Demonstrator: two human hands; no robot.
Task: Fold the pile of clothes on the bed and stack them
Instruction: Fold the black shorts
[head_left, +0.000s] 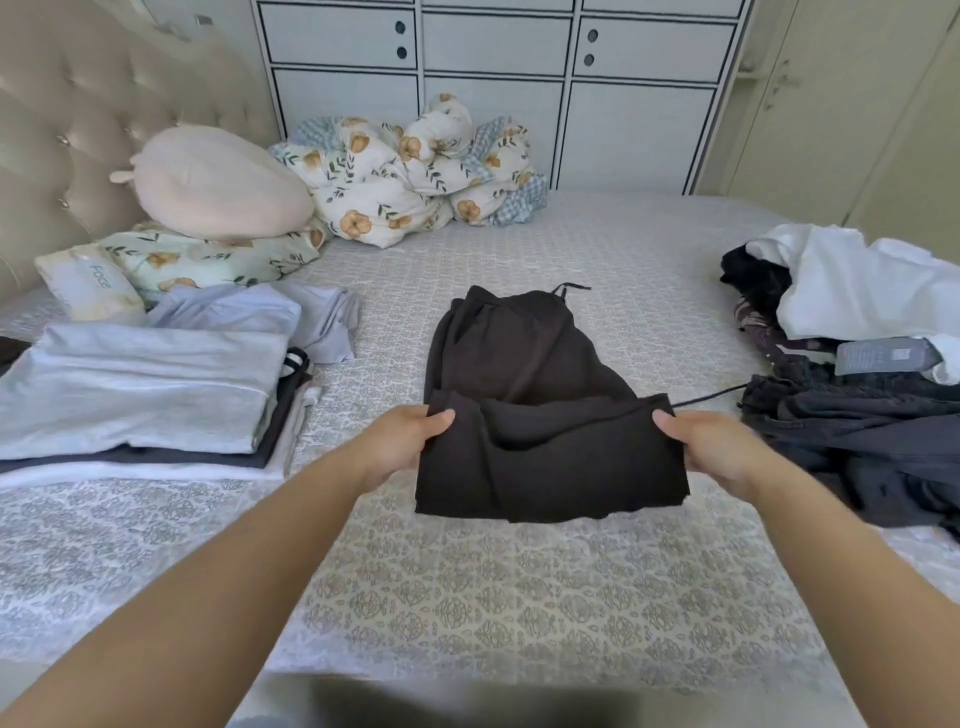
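Two hands, left hand (402, 441) and right hand (711, 447), pinch the near hem corners of the dark garment (524, 364) at mid-bed (519, 597), evidently to fold it forward, between the folded stack (150, 395) at the left edge and the unfolded pile (857, 364) at the right, cabinets (498, 78) beyond.

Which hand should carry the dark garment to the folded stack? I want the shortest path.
Probably the left hand: it grips the dark garment on the side facing the folded stack; the right hand is farther away.
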